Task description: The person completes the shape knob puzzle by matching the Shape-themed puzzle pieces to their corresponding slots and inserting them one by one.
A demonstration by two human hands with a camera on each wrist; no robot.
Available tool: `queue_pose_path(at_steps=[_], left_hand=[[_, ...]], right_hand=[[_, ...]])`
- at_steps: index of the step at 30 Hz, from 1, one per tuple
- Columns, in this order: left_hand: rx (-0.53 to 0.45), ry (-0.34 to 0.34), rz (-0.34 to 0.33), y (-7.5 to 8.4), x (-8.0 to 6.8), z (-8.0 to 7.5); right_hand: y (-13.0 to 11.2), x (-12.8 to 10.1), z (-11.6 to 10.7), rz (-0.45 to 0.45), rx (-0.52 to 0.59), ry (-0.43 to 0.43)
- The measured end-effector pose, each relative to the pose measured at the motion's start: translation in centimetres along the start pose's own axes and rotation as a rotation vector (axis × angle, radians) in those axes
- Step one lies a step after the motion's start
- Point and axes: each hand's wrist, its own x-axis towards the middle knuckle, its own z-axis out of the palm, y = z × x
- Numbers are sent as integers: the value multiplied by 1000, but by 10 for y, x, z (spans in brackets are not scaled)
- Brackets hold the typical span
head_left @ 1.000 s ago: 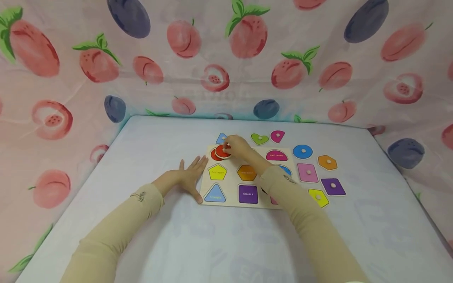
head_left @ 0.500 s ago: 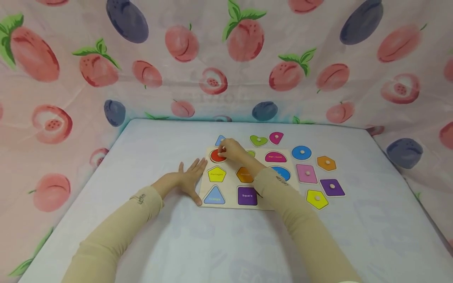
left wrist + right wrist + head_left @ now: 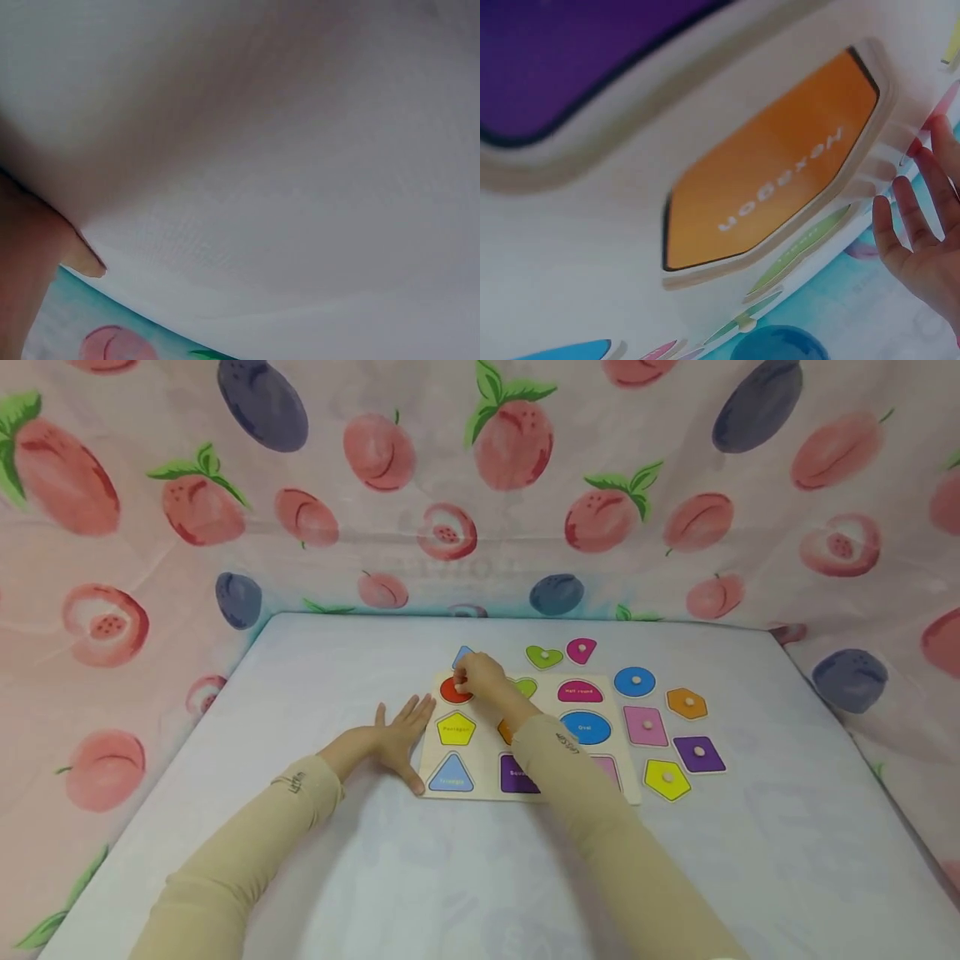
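Since a second ago the red circle piece [image 3: 453,690] has gone from tilted half over its hole to lying pretty much down in the round slot at the upper left corner of the puzzle board [image 3: 486,783], and your right hand [image 3: 480,676] has slid a touch left with it. The whole view has drifted a bit too.

Your right hand sits curled on top of the red circle piece, fingertips bunched where its knob should be. I'd call that pinching the knob, but the knob itself is covered, so that's a guess. Your left hand [image 3: 396,739] lies flat with fingers spread on the table [image 3: 375,877], fingertips against the board's left edge.

To finish this well, I'd press straight down and give a tiny wiggle until the piece sits flush all round, then let go upward rather than sideways (a sideways pull can tip it back out). Keep the left hand bracing that edge so the board doesn't skate.

Hard to see: whether the circle is fully seated, since your fingers hide its right side. Your forearm covers the hexagon slot [image 3: 772,157] and half of the purple square slot [image 3: 516,774] in the head view. The left wrist view is mostly blurred pale cloth, so nothing useful there. The blue piece [image 3: 462,656] behind your hand is half hidden too.
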Motion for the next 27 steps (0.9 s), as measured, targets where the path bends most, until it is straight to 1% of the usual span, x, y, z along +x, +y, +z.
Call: queue_pose_path(at_steps=[3, 8, 14, 21, 24, 27], left_hand=[[4, 6, 8, -2, 2, 2], [-11, 7, 20, -3, 3, 3], [-13, 2, 8, -2, 1, 2], [-3, 17, 3, -2, 2, 0], [6, 7, -2, -3, 3, 1], [7, -1, -1, -4, 4, 2]], right_hand=[[0, 3, -2, 7, 6, -12], [3, 3, -5, 21, 78, -16], [6, 2, -10, 18, 118, -56], [7, -1, -15, 32, 161, -69], [12, -1, -13, 25, 182, -97], [17, 1, -13, 14, 194, -145]])
